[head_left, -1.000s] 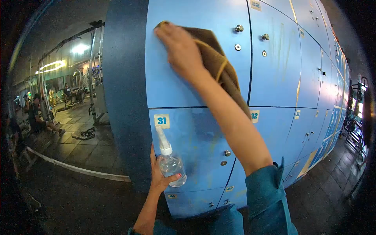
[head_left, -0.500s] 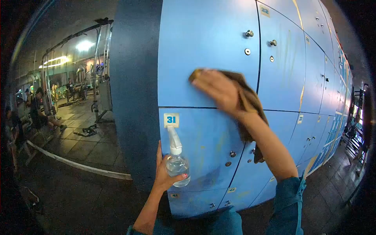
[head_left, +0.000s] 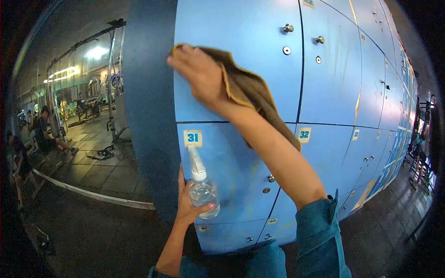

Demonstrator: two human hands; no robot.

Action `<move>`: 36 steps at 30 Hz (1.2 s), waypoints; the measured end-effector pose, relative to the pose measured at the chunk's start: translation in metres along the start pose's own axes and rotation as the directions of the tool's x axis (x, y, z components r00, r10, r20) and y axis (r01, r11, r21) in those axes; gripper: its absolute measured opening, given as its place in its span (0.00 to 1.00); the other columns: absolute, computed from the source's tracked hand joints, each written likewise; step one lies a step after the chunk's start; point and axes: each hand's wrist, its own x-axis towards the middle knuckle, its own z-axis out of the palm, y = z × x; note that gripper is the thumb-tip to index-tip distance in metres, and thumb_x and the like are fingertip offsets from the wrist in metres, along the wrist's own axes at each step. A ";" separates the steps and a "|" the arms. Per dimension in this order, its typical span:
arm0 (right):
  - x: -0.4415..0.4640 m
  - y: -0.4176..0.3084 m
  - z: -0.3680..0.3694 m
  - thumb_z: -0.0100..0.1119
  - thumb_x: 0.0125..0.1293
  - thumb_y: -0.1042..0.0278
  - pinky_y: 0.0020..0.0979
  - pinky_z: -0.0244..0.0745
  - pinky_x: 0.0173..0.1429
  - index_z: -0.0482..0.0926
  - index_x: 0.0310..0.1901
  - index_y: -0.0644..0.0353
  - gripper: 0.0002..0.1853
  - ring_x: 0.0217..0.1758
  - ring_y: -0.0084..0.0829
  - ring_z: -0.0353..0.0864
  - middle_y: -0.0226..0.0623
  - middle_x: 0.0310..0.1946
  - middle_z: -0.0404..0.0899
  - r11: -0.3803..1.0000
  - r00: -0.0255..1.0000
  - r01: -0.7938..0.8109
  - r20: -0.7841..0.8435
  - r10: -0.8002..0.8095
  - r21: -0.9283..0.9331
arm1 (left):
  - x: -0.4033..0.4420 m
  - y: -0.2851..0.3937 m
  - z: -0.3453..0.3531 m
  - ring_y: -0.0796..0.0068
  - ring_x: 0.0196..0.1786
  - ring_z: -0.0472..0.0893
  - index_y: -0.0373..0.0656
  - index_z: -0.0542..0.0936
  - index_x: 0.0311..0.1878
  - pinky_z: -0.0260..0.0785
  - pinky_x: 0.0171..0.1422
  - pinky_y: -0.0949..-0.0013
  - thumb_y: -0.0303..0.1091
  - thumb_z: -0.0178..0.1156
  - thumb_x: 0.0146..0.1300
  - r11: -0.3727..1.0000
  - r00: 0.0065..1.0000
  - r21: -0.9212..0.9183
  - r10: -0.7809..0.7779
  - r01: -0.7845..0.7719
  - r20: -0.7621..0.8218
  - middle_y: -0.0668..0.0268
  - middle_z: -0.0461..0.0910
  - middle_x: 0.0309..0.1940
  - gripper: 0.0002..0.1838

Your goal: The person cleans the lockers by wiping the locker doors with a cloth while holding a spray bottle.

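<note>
My right hand (head_left: 199, 74) presses a brown cloth (head_left: 252, 90) with yellow edging flat against a blue locker door (head_left: 241, 28), at its left edge. Part of the cloth trails down to the right behind my forearm. Lower down, my left hand (head_left: 187, 206) is wrapped round a clear spray bottle (head_left: 204, 197) with a white trigger head and clear liquid in it. The bottle stands upright in front of the locker door marked 31 (head_left: 222, 180), its nozzle just under the number label (head_left: 193, 138).
Metal knobs (head_left: 288, 28) and round locks (head_left: 286, 50) stick out from the doors. More lockers (head_left: 329, 78) run off to the right, with yellowish streaks on some. At left, past the dark locker side (head_left: 150, 92), are gym machines and a seated person (head_left: 48, 132).
My right hand has moved up and left with the cloth, from the door's lower middle to its left edge. My left hand still holds the bottle; the view has shifted slightly.
</note>
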 end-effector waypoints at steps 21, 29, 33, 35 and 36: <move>-0.103 0.032 -0.174 0.47 0.57 0.89 0.47 0.60 0.73 0.76 0.60 0.59 0.28 0.69 0.47 0.67 0.47 0.61 0.73 0.747 0.905 -0.408 -0.124 0.406 -0.525 | -0.001 0.006 0.003 0.62 0.60 0.76 0.27 0.63 0.67 0.70 0.66 0.56 0.44 0.80 0.37 0.995 1.000 -0.099 -0.012 0.012 0.001 0.56 0.45 0.74 0.55; -0.100 0.014 -0.165 0.46 0.56 0.88 0.46 0.63 0.72 0.76 0.60 0.58 0.29 0.68 0.46 0.69 0.47 0.59 0.75 0.917 0.963 -0.180 0.127 0.239 -0.356 | -0.002 0.012 0.006 0.60 0.62 0.74 0.28 0.66 0.65 0.70 0.67 0.55 0.46 0.79 0.38 0.986 0.999 -0.166 -0.034 0.034 0.004 0.55 0.44 0.74 0.52; -0.083 0.045 -0.165 0.47 0.53 0.90 0.44 0.64 0.71 0.76 0.60 0.60 0.30 0.66 0.49 0.71 0.49 0.58 0.76 0.840 0.947 -0.317 -0.099 0.305 -0.440 | -0.001 -0.008 -0.002 0.57 0.67 0.69 0.30 0.71 0.62 0.68 0.68 0.53 0.49 0.79 0.36 0.999 1.000 -0.046 -0.003 0.003 -0.008 0.52 0.42 0.75 0.50; -0.069 0.055 -0.155 0.48 0.52 0.90 0.44 0.62 0.72 0.74 0.61 0.60 0.32 0.67 0.49 0.68 0.49 0.60 0.74 0.801 0.903 -0.428 -0.229 0.364 -0.418 | -0.001 -0.008 -0.004 0.56 0.69 0.66 0.32 0.73 0.59 0.67 0.69 0.53 0.50 0.79 0.35 0.999 1.000 -0.029 -0.018 0.018 0.008 0.51 0.41 0.75 0.48; -0.061 0.055 -0.146 0.48 0.51 0.90 0.44 0.62 0.72 0.73 0.62 0.60 0.33 0.68 0.50 0.67 0.49 0.60 0.73 0.783 0.882 -0.470 -0.258 0.395 -0.407 | -0.001 -0.007 -0.005 0.56 0.71 0.65 0.33 0.74 0.58 0.67 0.69 0.53 0.50 0.79 0.35 1.000 1.000 -0.022 -0.022 0.022 0.013 0.51 0.41 0.76 0.47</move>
